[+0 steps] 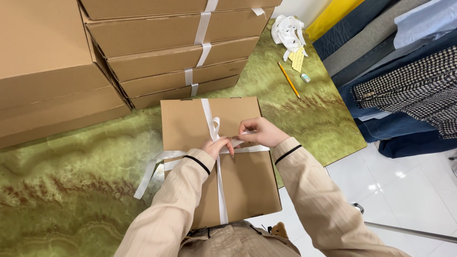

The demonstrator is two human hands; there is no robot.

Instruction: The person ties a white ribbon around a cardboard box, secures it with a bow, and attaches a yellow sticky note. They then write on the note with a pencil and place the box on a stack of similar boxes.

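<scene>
while the flat brown cardboard box [219, 162] lies on the green marbled worktop [71, 181], both hands pinch the white satin ribbon [220, 190] at its crossing: left hand [216, 146] closed on the knot, right hand [259, 132] nipping a strand. the ribbon looks soft, slippery, best gripped near the knot; the box seems stiff and light.

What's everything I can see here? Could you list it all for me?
Flat cardboard box: one, brown, on the table before the person.
Ribbon: one, white, crossed over that box.
Stacked boxes: several, brown, ribbon-tied, behind.
Table: one, green marbled.
Pencil: one, orange, far right of the table.
Loose ribbon bundle: one, white, beyond the pencil.
Folded fabrics: several, blue, grey, yellow, checked, right.
Left hand: on the ribbon crossing.
Right hand: pinching the ribbon.
</scene>
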